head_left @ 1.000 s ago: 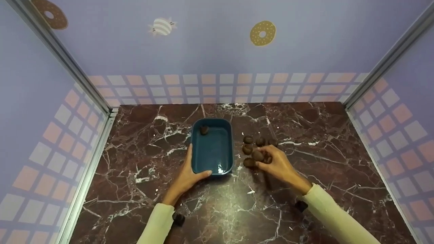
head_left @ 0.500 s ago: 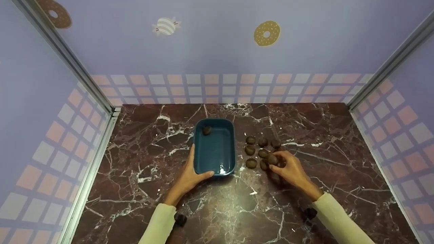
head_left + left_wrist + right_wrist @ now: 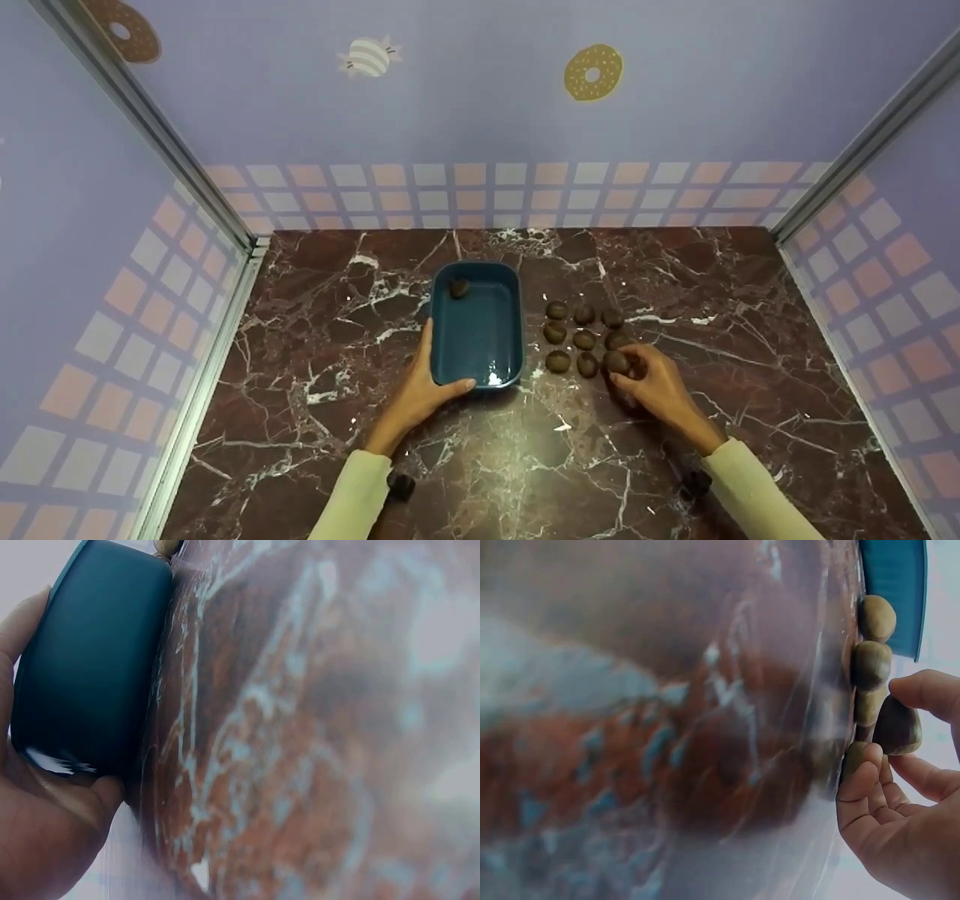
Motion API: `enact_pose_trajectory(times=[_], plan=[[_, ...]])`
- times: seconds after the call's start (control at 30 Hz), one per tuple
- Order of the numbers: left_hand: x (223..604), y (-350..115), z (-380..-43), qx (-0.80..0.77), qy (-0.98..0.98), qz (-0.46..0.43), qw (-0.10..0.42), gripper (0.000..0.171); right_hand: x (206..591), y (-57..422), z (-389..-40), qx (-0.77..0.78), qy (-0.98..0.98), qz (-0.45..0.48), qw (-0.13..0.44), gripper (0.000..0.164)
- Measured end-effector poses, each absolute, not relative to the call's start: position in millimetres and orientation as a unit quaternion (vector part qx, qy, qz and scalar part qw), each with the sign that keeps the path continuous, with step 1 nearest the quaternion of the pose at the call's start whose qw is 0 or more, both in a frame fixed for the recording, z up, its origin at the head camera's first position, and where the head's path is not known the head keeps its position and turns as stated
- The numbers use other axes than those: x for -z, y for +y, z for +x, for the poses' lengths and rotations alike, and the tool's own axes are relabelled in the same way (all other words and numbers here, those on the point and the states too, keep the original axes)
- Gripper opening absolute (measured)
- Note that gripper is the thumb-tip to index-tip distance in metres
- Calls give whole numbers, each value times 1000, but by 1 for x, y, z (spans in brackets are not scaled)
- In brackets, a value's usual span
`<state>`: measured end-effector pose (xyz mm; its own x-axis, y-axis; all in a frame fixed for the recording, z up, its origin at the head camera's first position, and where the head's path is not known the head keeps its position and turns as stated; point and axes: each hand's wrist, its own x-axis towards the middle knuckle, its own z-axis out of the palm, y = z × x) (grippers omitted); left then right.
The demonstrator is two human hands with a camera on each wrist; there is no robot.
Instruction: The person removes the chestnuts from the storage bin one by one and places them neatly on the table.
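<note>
A dark teal rectangular baking dish (image 3: 480, 337) stands on the marbled table, with one brown chestnut (image 3: 459, 288) near its far left corner. My left hand (image 3: 420, 390) holds the dish at its near left corner, fingers along the left wall and thumb over the near rim. To the right of the dish, several chestnuts (image 3: 584, 340) sit in rough rows. At their near right corner, my right hand (image 3: 660, 386) pinches a chestnut (image 3: 898, 727) between thumb and fingertips. Whether that chestnut touches the table is hard to tell.
The dark red marbled table (image 3: 330, 330) ends at a purple back wall (image 3: 480, 112) with pastel squares. Side panels with metal frames (image 3: 202, 390) flank the table. Bands with small black devices are on both wrists.
My right hand has moved right and slightly nearer with the pinched chestnut, uncovering chestnuts in the middle of the group. The left hand keeps its hold on the dish. The view has shifted slightly.
</note>
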<state>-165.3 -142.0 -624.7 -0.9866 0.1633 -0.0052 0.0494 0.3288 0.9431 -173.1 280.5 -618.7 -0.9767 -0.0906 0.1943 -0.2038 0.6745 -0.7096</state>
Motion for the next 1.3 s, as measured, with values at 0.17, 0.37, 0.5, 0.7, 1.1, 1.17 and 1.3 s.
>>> enact_pose_trajectory(times=[0.17,0.37,0.5,0.7,1.1,1.17,1.3], plan=[[625,-142,-165,-578,812,61,56,128,623,287,-171,-380,-919,80,67,41],[625,-142,-165,-582,809,58,62,126,625,291,-171,-373,-923,79,58,40],[625,-142,-165,-583,808,60,60,127,625,291,-171,-370,-924,81,59,40],[626,-142,-164,-588,805,60,57,126,628,292,-172,-360,-926,89,69,41],[627,-142,-164,-576,813,64,53,124,628,291,-173,-360,-926,93,64,40],[626,-142,-164,-576,813,64,54,124,627,291,-173,-357,-928,91,60,39],[626,-142,-164,-579,811,64,58,124,626,290,-172,-350,-931,90,56,39]])
